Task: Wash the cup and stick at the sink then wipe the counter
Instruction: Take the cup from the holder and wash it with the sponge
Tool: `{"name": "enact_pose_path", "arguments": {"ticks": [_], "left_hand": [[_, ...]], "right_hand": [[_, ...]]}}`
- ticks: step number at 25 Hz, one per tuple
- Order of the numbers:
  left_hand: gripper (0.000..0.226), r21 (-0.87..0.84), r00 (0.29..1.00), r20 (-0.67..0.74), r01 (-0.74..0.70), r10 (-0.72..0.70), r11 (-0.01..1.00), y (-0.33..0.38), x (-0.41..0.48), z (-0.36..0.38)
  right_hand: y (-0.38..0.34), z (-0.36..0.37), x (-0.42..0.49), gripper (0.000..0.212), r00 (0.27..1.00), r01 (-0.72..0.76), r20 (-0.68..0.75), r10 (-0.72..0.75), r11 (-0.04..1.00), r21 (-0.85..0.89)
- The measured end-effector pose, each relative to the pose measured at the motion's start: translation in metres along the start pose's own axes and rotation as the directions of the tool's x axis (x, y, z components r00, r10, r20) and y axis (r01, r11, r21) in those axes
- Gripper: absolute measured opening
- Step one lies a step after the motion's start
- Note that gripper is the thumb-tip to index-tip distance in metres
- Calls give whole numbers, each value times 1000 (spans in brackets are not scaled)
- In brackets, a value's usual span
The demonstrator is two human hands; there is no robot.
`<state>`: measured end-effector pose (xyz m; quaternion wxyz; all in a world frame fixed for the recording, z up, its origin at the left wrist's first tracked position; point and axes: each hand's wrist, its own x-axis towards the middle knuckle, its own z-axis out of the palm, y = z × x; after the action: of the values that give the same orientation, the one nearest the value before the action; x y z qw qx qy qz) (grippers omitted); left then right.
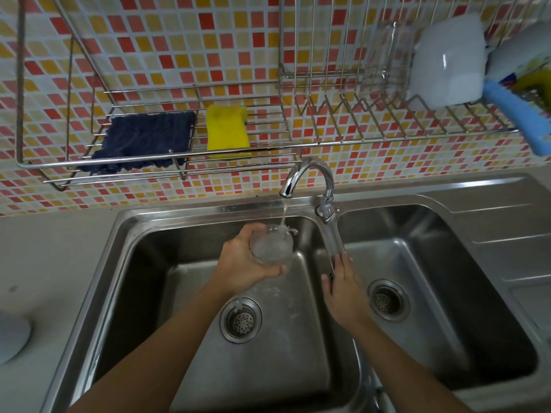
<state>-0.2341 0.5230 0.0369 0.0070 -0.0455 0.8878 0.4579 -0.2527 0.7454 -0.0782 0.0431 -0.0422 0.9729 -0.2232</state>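
Note:
A clear glass cup sits tilted in my left hand, which is shut around it over the left basin. Water runs from the chrome faucet into the cup. My right hand hovers over the divider between the two basins, just below the faucet base, with its fingers extended and apart. A small dark mark shows by its thumb; I cannot tell what it is. No stick is clearly visible.
The double steel sink has a drain in each basin. On the wall rack lie a dark blue cloth and a yellow sponge. Further right are a white bowl and a blue bottle. A grey round object sits on the left counter.

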Motion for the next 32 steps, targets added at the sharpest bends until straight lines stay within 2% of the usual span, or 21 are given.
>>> {"name": "enact_pose_path", "arguments": {"ticks": [2, 3, 5, 8, 11, 13, 15, 17, 21, 24, 26, 29, 32], "left_hand": [[81, 12, 1000, 4, 4, -4, 1000, -2, -2, 0], [81, 15, 1000, -2, 6, -6, 1000, -4, -2, 1], [81, 19, 1000, -15, 12, -12, 1000, -6, -4, 1], [82, 27, 1000, 1, 12, -12, 1000, -13, -7, -1], [82, 59, 997, -18, 76, -75, 995, -24, -8, -2], [85, 177, 995, -24, 95, -92, 980, -31, -5, 0], [86, 372, 993, -25, 114, -112, 921, -35, -4, 4], [85, 552, 996, -22, 81, -83, 830, -36, -4, 8], [80, 788, 995, 98, -87, 14, 610, -38, -3, 9], [82, 889, 951, 184, -268, 247, 371, -39, -3, 6], [86, 917, 906, 255, -338, 339, 213, -40, -1, 3], [88, 896, 840, 401, -443, 366, 36, -33, 0, -2], [83, 830, 737, 555, -518, 385, -206, -23, -3, -4]], "right_hand": [[0, 5, -10, 68, 1000, 31, 4, -31, 992, -118], [0, 6, -12, 63, 999, 38, 10, -37, 987, -155], [1, 5, -14, 59, 999, 44, 32, -39, 981, -190], [0, 4, -15, 66, 999, 50, 31, -44, 966, -253], [-1, 6, -16, 66, 998, 58, 12, -57, 964, -260], [0, 7, -17, 66, 997, 70, 4, -71, 962, -263], [-1, 7, -17, 66, 997, 74, 0, -77, 961, -266], [-2, 6, -17, 66, 998, 67, 11, -66, 960, -273], [-3, 4, -17, 66, 998, 65, 38, -56, 951, -302], [-2, 6, -17, 65, 998, 69, 31, -62, 948, -310], [-2, 7, -16, 64, 998, 67, 27, -61, 953, -296], [-2, 8, -15, 64, 998, 63, 29, -58, 955, -289], [-1, 11, -14, 63, 999, 54, 19, -50, 954, -295]]}}
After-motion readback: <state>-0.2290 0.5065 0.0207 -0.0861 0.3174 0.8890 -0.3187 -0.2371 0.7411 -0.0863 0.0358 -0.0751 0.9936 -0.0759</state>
